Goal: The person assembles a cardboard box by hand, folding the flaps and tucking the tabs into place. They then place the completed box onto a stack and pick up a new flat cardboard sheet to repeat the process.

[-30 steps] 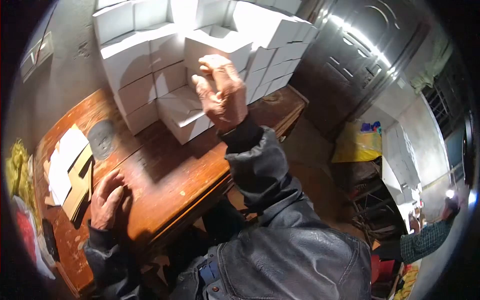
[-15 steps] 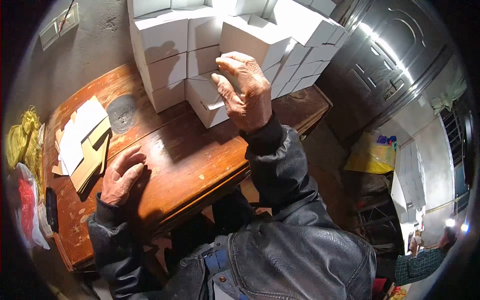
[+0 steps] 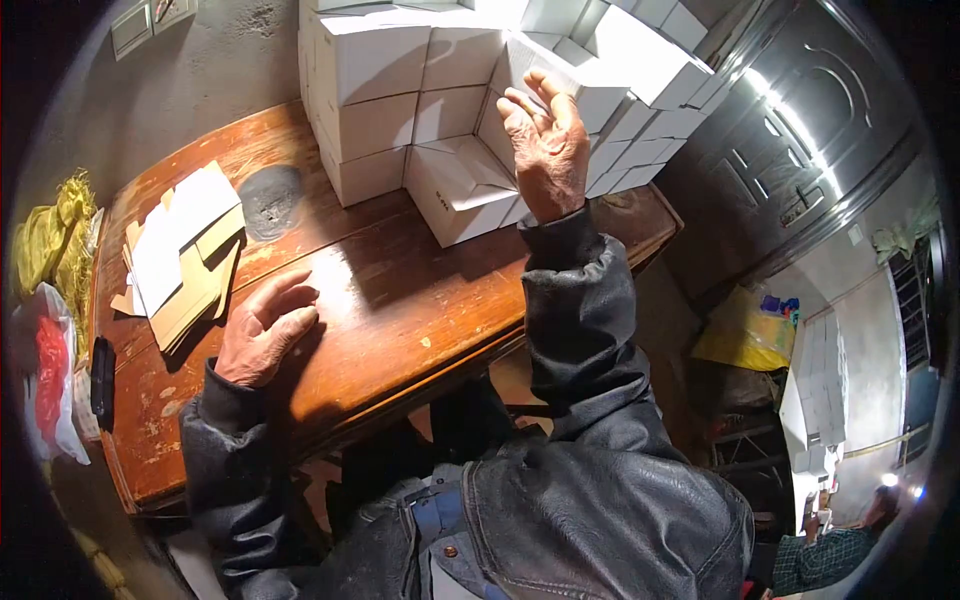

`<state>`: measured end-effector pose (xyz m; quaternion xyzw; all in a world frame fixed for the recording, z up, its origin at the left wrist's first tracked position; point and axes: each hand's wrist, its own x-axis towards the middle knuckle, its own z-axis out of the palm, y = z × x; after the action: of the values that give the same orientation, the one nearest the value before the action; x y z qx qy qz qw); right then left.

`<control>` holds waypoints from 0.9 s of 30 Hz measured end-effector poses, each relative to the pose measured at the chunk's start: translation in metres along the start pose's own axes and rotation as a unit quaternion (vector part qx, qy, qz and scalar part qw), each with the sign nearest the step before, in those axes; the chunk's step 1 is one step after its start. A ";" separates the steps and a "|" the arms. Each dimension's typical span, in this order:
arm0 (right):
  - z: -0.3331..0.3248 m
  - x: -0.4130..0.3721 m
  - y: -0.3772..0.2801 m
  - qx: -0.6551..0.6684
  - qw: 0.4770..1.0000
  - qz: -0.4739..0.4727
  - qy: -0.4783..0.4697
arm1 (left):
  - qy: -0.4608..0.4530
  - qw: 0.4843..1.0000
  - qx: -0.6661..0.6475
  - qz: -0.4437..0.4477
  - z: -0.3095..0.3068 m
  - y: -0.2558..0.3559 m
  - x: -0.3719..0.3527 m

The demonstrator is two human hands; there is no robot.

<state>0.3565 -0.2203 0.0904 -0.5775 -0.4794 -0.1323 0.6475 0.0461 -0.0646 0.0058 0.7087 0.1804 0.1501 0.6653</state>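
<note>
Currently, I observe the white boxes [image 3: 465, 185] stacked toward the far right of the table [image 3: 400, 330], near its end; bare wood lies between them and the near edge. Right hand [image 3: 550, 145]: fingers apart and partly curled, at the stack; contact cannot be determined. Left hand [image 3: 262, 330]: loosely curled, thumb apart from fingers, beside the cardboard pieces [image 3: 190, 250].
</note>
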 end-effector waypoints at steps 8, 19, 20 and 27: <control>0.003 -0.004 -0.008 -0.031 0.999 0.007 -0.013 | -0.009 0.999 0.002 0.030 0.000 -0.006 0.002; 0.088 -0.039 -0.053 0.094 0.977 0.034 -0.190 | 0.381 0.836 0.256 0.301 -0.037 0.019 -0.008; 0.106 -0.045 -0.051 0.093 0.972 0.031 -0.214 | 0.443 0.752 0.334 0.356 -0.053 0.018 -0.004; 0.229 -0.053 0.011 0.043 0.945 0.092 -0.312 | 0.550 0.704 0.433 0.122 -0.145 -0.008 -0.013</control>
<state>0.2305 -0.0368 0.0133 -0.6033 -0.6075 0.1352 0.4987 -0.0321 0.0588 0.0087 0.7261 0.4716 0.4984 0.0443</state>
